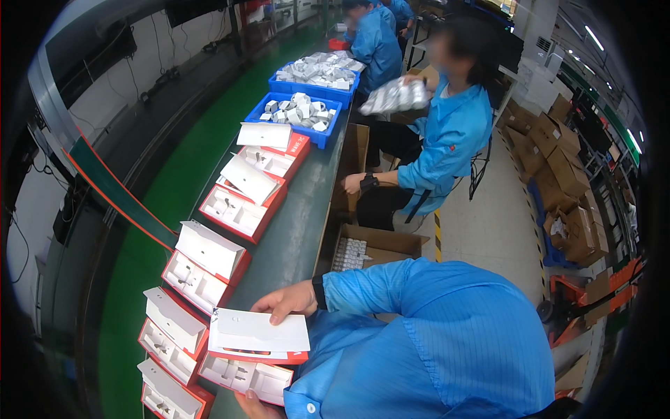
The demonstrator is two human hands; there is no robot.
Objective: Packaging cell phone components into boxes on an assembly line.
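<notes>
In front of me is an opened red-and-white carton box (269, 382), its white tray divided into compartments with small cut-outs. My right hand (287, 302), a black band at its wrist, comes in over the far side. It grips the box's raised white lid (258, 332), thumb on top and fingers hidden behind. At the lower edge, my left hand (257, 407) holds the near side of the same box; most of that hand is under the box or out of view. Beside it stand similar opened boxes (174, 318) with white lids folded back.
More opened boxes (241, 209) line the dark conveyor (293, 237). Beyond are blue bins (293, 115) of white-and-grey pieces. A co-worker in blue (447, 133) holds a bundle of wrapped pieces (398, 96). A cardboard carton (391, 244) containing white pieces stands beside the conveyor.
</notes>
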